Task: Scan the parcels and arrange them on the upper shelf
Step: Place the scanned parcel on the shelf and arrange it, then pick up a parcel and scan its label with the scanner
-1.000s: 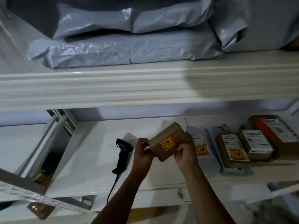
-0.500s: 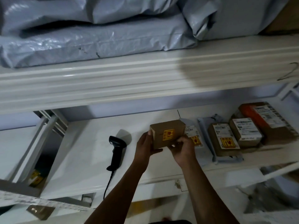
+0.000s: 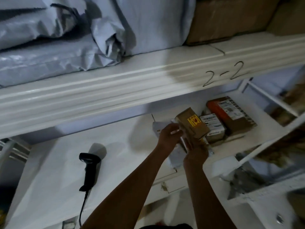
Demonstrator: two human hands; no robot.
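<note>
Status: both hands on one small brown box (image 3: 192, 125) w/ a yellow sticker, centre-right of frame, held just above the lower shelf (image 3: 49, 171). Left hand (image 3: 169, 138) pinches its left edge, right hand (image 3: 196, 150) cups it from below, fingers closed on it. Scanner (image 3: 89, 171) lies unused on the lower shelf, lower left, well apart from the hands. Upper shelf (image 3: 148, 75) (marked "2-2") already carries grey poly bags (image 3: 57, 47) upper left and a big carton (image 3: 231, 19) upper right. Other labelled parcels (image 3: 231, 114) sit on the lower shelf right of the box. My read: early to mid task, this box not yet up top, several parcels left; can't tell whether it's been scanned.
</note>
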